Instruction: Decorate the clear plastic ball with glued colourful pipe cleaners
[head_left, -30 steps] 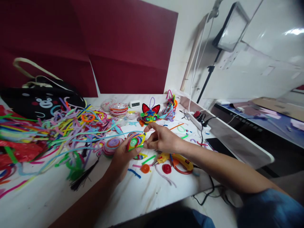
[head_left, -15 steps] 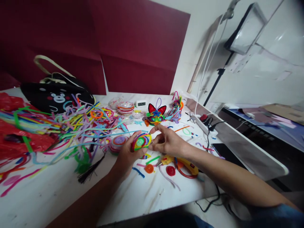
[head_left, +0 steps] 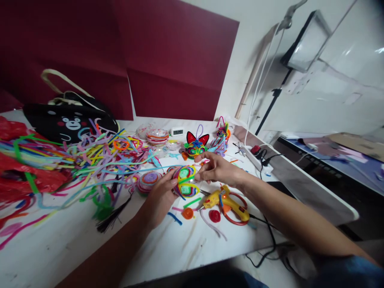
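Observation:
My left hand grips a round pipe-cleaner ornament from its left side, tilted so that two green oval patches ringed in yellow, red and blue show. At the ornament's right edge is my right hand, thumb and fingers closed in a pinch; what lies between them, if anything, is too small to make out. A yellow hot glue gun lies on the table just below the right hand. Left of the ornament sits a round coiled piece with a purple top.
Loose pipe cleaners heap up at left beside a red plastic bag. Behind stand a cat-eared figure, a small clock and a black bag. An orange disc and red disc lie in front.
The ornament has turned in my left hand, so that both green patches now face me, and it has moved slightly right. My right hand has shifted a little right and up.

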Action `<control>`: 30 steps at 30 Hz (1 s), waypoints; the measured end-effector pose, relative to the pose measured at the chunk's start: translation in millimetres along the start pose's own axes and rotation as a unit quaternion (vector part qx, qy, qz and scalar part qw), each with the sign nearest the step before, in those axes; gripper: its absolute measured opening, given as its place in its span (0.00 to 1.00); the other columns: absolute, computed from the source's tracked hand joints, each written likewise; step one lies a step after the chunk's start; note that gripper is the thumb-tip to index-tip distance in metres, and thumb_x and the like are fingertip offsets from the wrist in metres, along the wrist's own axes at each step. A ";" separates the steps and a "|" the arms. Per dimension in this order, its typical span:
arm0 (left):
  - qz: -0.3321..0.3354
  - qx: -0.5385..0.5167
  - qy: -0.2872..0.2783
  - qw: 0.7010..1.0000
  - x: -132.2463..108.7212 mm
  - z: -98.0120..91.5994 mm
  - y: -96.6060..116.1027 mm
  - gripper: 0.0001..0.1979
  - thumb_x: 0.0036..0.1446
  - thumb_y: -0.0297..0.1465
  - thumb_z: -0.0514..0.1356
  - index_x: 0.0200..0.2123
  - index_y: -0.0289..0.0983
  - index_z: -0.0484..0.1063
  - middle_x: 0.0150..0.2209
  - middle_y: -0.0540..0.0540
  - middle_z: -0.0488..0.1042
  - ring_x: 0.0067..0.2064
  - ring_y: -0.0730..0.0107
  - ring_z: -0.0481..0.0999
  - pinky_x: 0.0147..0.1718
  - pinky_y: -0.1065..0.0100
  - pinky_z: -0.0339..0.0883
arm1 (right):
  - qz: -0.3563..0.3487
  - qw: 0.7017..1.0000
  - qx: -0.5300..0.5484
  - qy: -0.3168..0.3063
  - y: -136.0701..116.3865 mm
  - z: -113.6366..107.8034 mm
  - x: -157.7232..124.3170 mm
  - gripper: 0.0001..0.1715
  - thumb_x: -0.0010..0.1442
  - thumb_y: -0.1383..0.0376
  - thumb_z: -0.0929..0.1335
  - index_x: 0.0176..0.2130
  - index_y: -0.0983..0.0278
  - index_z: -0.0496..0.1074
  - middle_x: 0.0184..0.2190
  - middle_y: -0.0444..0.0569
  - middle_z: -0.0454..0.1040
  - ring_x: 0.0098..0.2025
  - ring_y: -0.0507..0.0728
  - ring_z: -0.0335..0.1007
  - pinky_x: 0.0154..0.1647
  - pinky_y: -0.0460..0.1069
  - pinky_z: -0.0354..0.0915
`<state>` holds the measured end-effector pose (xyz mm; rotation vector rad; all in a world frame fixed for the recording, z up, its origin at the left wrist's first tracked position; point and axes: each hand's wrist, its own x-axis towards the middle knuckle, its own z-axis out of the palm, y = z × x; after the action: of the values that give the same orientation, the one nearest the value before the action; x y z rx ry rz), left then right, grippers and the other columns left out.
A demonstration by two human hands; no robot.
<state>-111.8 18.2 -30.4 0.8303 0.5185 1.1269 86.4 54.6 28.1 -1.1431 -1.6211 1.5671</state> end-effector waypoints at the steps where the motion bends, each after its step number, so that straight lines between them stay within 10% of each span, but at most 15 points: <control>1: -0.005 -0.003 0.015 1.000 0.1 -0.9 -0.5 0.21 0.55 0.34 0.63 0.52 0.37 0.72 0.55 0.38 0.74 0.56 0.52 0.73 0.50 0.58 0.70 | 0.003 1.000 -0.004 -0.006 1.0 -2.1 0.9 0.37 0.39 0.64 0.80 0.44 0.62 0.61 0.24 0.40 0.78 0.20 0.47 0.64 0.20 0.41 0.54; 11: -0.093 0.011 0.111 0.989 1.5 -6.2 -3.4 0.29 0.54 0.38 0.64 0.59 0.41 0.66 0.55 0.39 0.74 0.51 0.53 0.77 0.44 0.55 0.74 | 0.033 0.991 -0.027 -0.124 4.3 -17.1 17.4 0.36 0.44 0.63 0.80 0.48 0.63 0.63 0.24 0.40 0.77 0.19 0.45 0.61 0.19 0.40 0.52; 30: -0.119 0.120 0.043 0.985 1.9 -12.1 -7.5 0.15 0.54 0.41 0.66 0.39 0.37 0.72 0.38 0.43 0.78 0.35 0.60 0.78 0.30 0.62 0.75 | 0.055 0.934 -0.116 -0.333 1.9 -20.5 53.8 0.40 0.41 0.66 0.80 0.49 0.63 0.63 0.23 0.39 0.76 0.21 0.48 0.66 0.21 0.40 0.54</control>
<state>-115.7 22.4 -43.6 0.9033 0.8151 0.8939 80.8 111.5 21.0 -0.8655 -2.2562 2.0187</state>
